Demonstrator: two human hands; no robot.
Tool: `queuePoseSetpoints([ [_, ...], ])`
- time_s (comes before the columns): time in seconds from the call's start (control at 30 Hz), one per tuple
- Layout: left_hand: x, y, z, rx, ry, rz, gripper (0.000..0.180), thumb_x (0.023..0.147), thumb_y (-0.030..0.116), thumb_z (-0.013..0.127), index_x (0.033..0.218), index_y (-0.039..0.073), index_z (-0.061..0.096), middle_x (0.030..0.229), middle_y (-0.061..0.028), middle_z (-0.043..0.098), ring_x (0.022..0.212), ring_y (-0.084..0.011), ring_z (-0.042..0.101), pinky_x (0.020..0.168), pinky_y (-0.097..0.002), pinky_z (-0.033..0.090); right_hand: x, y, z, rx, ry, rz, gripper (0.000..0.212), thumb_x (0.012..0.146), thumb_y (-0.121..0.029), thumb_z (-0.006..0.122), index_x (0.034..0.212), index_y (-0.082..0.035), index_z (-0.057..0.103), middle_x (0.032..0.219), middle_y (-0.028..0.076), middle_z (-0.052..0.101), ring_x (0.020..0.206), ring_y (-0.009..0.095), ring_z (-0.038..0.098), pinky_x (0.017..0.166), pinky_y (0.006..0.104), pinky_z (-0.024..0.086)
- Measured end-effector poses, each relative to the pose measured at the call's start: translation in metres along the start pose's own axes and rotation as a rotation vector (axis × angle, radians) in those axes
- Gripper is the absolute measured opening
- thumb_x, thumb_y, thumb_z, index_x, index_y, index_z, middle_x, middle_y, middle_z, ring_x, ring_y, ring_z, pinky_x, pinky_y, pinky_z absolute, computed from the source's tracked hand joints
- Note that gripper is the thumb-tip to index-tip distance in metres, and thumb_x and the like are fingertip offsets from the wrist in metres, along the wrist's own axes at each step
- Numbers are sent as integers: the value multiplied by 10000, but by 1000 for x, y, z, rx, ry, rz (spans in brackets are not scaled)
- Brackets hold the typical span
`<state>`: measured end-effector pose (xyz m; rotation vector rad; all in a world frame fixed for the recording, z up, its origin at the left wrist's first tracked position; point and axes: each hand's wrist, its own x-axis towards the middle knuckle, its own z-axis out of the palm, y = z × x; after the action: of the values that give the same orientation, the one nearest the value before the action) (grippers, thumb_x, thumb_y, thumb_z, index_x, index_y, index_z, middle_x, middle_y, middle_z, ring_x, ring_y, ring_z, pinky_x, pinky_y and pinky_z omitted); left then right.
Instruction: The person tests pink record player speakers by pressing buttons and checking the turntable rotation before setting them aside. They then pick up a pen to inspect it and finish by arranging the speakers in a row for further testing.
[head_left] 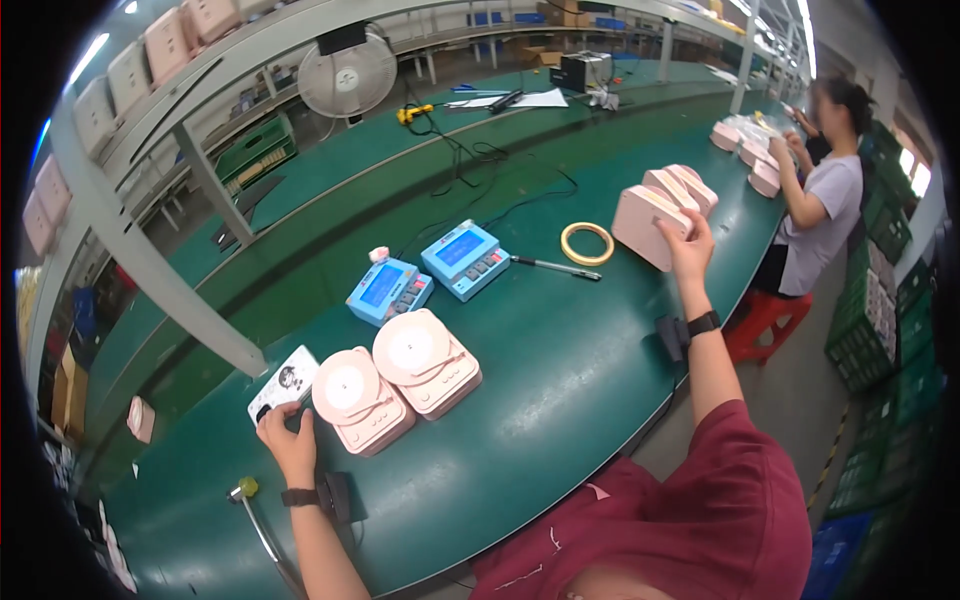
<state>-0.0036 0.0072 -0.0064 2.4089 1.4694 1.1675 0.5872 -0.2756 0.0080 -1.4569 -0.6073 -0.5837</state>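
Observation:
On the right, my right hand is closed on the edge of a pale pink boxy device, standing on its side. Close behind it stand more pink devices of the same kind. My left hand rests at the near end of a white flat rectangular thing with a dark cartoon drawing. Its thumb and fingers are apart, and a small black piece shows at the fingertips. Beside that hand lie two pink turntable-shaped devices, one on the left and one on the right, discs facing up.
Two blue meters with screens, a pen and a tape roll lie on the green table. A metal tool is near my left forearm. A fan stands behind. A co-worker sits at right.

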Motion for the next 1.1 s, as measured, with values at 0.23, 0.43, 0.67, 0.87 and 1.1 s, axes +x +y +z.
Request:
queuePoseSetpoints([
  [0.23,-2,17,6,-172,63,-24,258,782,167,682,998,33,631,936,-116,616,1004,-323,508,931,-413,362,24,38,-32,-316,-39,-75,489,671,-204,825,1088,-70,607,928,43,633,847,150,580,722,287,487],
  [0.43,-14,69,2,-539,-151,-165,397,930,254,527,1221,-15,545,954,-127,646,818,-181,602,788,-280,461,44,31,-32,-483,-187,100,497,676,-190,798,1109,-54,595,1012,119,630,883,217,592,784,318,473],
  [0.67,-19,89,-4,-624,-289,-303,473,926,268,536,1297,-18,468,900,-141,632,825,-191,633,717,-312,494,37,-54,23,-557,-183,-376,581,751,-201,748,1252,-61,487,1186,124,558,1119,231,507,938,350,397],
  [0.87,-34,91,-1,-1094,-621,-142,601,938,262,488,1453,40,271,1026,-145,588,875,-204,627,744,-292,486,-81,-166,87,188,-1082,114,603,838,-216,672,1350,-49,400,1337,134,445,1245,244,429,1032,388,349],
  [1.1,-26,95,-2,-1067,-806,-40,663,943,333,454,1490,68,191,1075,-149,576,888,-194,614,746,-274,476,-128,-162,118,210,-1282,156,693,817,-185,693,1393,-8,351,1393,149,422,1300,247,396,1068,361,326],
])
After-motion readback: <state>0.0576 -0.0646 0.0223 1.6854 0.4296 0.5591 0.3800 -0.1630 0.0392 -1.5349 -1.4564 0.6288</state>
